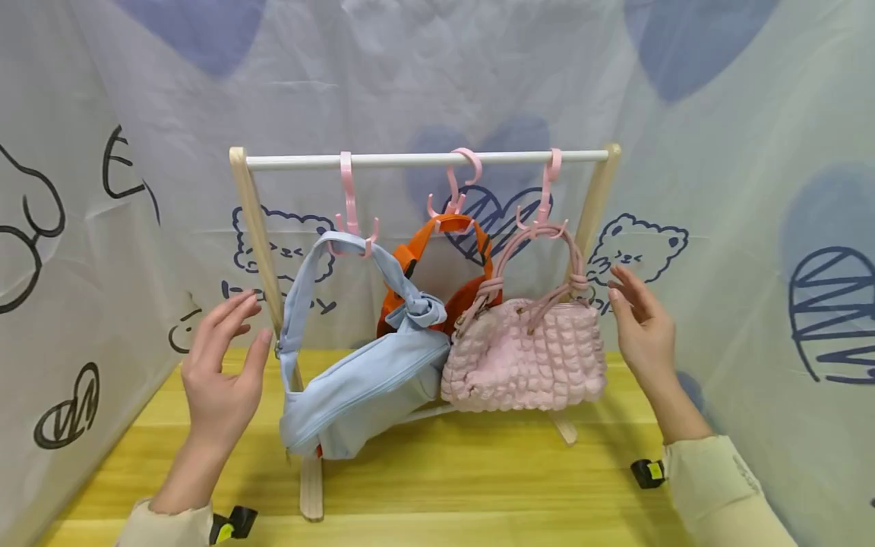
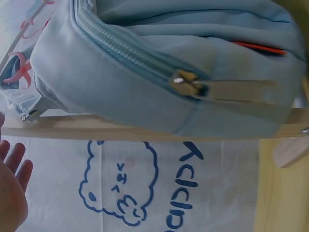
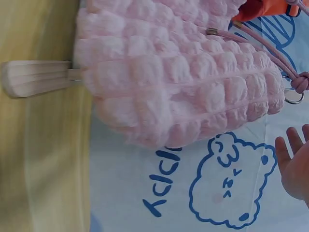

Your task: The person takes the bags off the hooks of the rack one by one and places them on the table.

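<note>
A light blue shoulder bag (image 1: 372, 395) with a knotted strap hangs at the left from a pink hook (image 1: 349, 190). At the right, a puffy pink handbag (image 1: 540, 357) hangs by its handles from another pink hook (image 1: 547, 182). Between and behind them is an orange bag (image 1: 408, 254), partly hidden, on a third pink hook (image 1: 454, 182). My left hand (image 1: 222, 380) is raised beside the blue bag, apart from it, fingers loosely bent and holding nothing. Beside the pink handbag, my right hand (image 1: 642, 327) is likewise raised and holds nothing. The blue bag's zipper pull (image 2: 190, 84) shows in the left wrist view.
The hooks hang on the white rail (image 1: 410, 160) of a small rack with wooden side posts (image 1: 256, 220). Its wooden feet (image 1: 311, 486) stand on a yellow wood-grain table (image 1: 478, 486). Printed cloth (image 1: 307, 99) encloses the back and sides.
</note>
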Demonstrator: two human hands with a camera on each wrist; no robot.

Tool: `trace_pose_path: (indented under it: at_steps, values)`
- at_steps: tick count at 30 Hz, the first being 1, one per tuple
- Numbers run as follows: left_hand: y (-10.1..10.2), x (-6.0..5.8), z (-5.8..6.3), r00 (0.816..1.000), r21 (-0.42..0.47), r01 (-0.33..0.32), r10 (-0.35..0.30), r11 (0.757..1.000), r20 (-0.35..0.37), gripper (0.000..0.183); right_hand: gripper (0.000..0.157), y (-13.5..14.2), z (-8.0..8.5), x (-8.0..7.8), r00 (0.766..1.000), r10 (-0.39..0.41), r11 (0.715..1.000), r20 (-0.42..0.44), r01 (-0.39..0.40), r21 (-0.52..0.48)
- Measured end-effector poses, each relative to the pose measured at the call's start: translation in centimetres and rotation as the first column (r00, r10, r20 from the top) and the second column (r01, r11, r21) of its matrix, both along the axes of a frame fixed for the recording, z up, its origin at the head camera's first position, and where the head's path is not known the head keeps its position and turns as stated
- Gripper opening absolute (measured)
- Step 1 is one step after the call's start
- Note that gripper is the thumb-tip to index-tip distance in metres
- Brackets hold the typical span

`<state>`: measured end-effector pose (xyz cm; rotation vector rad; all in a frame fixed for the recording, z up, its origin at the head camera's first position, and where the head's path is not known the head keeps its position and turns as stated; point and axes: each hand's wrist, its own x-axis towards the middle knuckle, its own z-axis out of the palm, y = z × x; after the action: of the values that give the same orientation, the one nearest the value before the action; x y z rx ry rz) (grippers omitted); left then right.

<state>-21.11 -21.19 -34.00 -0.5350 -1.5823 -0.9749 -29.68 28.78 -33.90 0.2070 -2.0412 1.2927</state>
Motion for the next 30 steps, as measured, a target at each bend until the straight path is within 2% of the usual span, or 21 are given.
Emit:
trace_pose_path:
  at_steps: [6, 13, 16, 20, 25, 30]
  values:
    - [0.2, -1.5, 0.9, 0.999, 0.012, -0.012, 0.013, 1.000, -0.039, 0.032, 0.044, -0.6, 1.7, -2.0, 0.997, 0.047, 0.998, -0.058, -0.050, -0.041]
    - [-0.3, -3.1, 0.6, 0.998, -0.009, -0.031, 0.030, 0.999, -0.047, 0.036, 0.048, -1.3, 2.8, -3.8, 0.985, 0.139, 0.987, -0.098, -0.145, -0.065]
    - [-0.4, -3.3, 0.4, 0.998, -0.019, -0.051, 0.050, 0.999, -0.031, 0.045, 0.048, -1.6, 3.1, -4.3, 0.982, 0.159, 0.982, -0.105, -0.168, -0.084]
    - [-0.4, -3.4, 0.2, 0.998, -0.029, -0.067, 0.067, 0.997, 0.002, 0.058, 0.051, -1.9, 3.1, -4.6, 0.985, 0.163, 0.982, -0.059, -0.168, -0.087]
    - [-0.4, -3.5, -0.2, 0.998, -0.027, -0.035, 0.036, 0.999, 0.049, 0.060, 0.060, -2.0, 2.6, -4.8, 0.988, 0.155, 0.986, 0.004, -0.154, -0.059]
    - [-0.3, -3.3, -0.2, 0.998, -0.013, -0.007, 0.008, 1.000, 0.057, 0.059, 0.066, -2.0, 2.3, -4.8, 0.989, 0.147, 0.988, -0.019, -0.148, -0.038]
